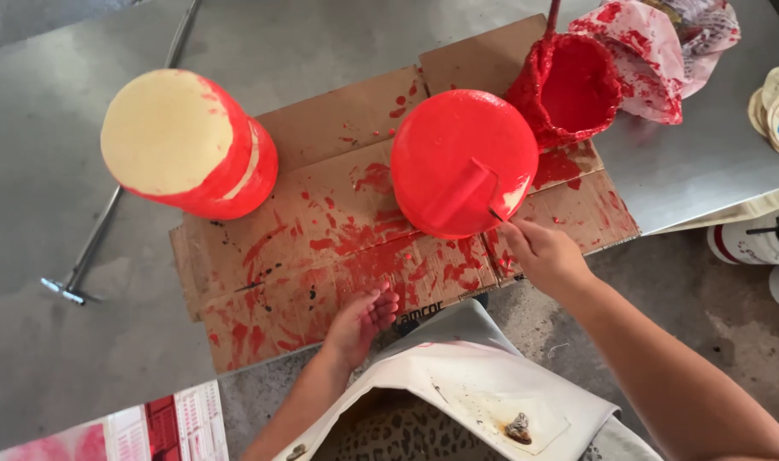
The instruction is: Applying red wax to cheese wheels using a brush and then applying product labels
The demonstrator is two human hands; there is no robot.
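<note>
Since the right hand [545, 253] is pinched shut on the small paint roller [459, 195], its sleeve lies just up-left of the grip on the red cylinder's [463, 162] wet top. Probably heavy, stiff, slick; bare sides look safest. Left hand [361, 319] rests open on the cardboard [321, 137].

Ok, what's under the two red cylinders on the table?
A flattened sheet of cardboard, smeared and spattered with red paint, lies under both cylinders, on the metal table. The cardboard directly beneath each cylinder is covered, so its state there cannot be seen.
</note>
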